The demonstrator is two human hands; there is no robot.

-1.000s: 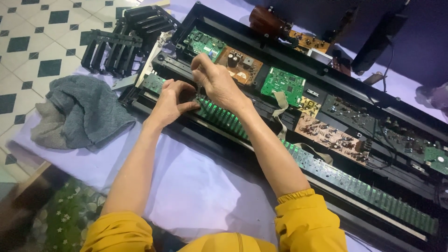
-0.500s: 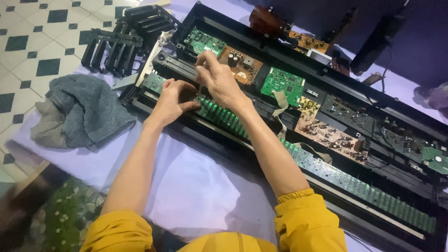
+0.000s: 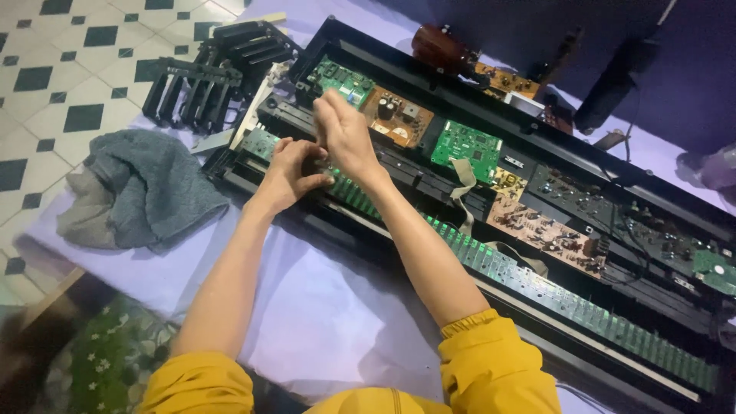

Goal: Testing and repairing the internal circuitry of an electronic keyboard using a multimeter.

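Hands meet over the opened keyboard (image 3: 537,230) on the desk: left hand (image 3: 291,170) rests curled on the green strip (image 3: 491,261), right hand (image 3: 343,136) blurred above, fingers' state unclear.

A long black keyboard case (image 3: 537,161) is lying open on the table, slanting from the top left down to the right. Its keys are off, so the insides are showing. A long green strip board (image 3: 491,257) is running along the near edge, with rows of small metal spots. Both hands are resting at its left end. Behind it, square green boards (image 3: 466,142) and brown boards (image 3: 399,116) are sitting flat inside the case.
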